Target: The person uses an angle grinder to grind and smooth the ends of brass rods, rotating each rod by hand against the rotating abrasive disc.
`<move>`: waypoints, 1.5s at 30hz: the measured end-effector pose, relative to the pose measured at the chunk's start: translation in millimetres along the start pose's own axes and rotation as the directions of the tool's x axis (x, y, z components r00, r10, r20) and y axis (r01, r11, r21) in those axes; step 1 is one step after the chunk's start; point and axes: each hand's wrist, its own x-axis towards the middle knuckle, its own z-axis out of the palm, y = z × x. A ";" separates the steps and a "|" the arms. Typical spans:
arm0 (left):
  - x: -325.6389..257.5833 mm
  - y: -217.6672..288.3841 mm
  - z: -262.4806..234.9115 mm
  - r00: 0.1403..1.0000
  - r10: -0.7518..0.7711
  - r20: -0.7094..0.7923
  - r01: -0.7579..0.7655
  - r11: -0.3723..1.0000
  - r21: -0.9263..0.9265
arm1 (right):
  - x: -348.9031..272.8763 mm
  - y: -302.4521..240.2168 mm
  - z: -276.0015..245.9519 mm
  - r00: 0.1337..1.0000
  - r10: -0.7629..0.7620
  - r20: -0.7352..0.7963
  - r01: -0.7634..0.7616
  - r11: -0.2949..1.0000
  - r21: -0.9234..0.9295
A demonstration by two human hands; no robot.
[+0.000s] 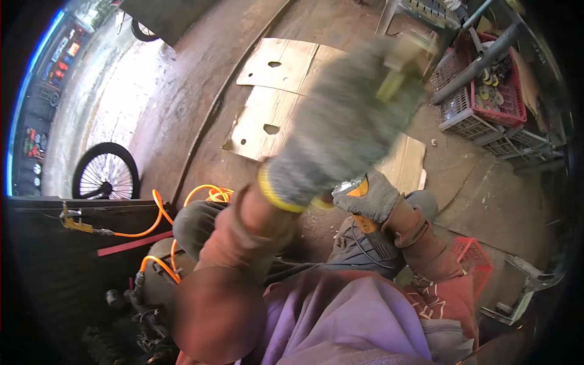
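Note:
My left hand (353, 115), in a grey knit glove with a yellow cuff, is raised across the middle of the view. Motion smears its fingers, and a yellowish shape (392, 85) beside them is too blurred to name. Below and to the right, my right hand (374, 198), gloved in grey too, is closed round an angle grinder (368, 228) with an orange and dark body. The silver front of the tool shows just left of the glove, while its lower end and cord rest by my right thigh. What lies under the left hand is hidden.
Flattened cardboard (261, 115) covers part of the floor ahead. Plastic crates (462, 118), one red with discs inside, stand at the right under a metal frame. An orange air hose (140, 233) coils at the left near a spoked wheel (106, 182). Another red crate (471, 261) sits lower right.

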 end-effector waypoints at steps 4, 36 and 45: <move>-14.3 22.6 79.5 0.989 0.109 0.101 -0.124 0.980 0.158 | -17.9 2.3 -40.3 0.990 0.090 -0.108 -0.107 0.981 -0.160; -42.0 24.8 165.0 0.916 -0.057 0.397 -0.010 0.986 0.164 | -19.4 -22.0 -12.7 0.915 0.144 -0.378 -0.347 0.760 -0.550; -42.4 20.3 162.2 0.914 -0.058 0.401 -0.003 0.988 0.152 | -19.3 -31.2 -14.7 0.901 0.177 -0.396 -0.400 0.691 -0.602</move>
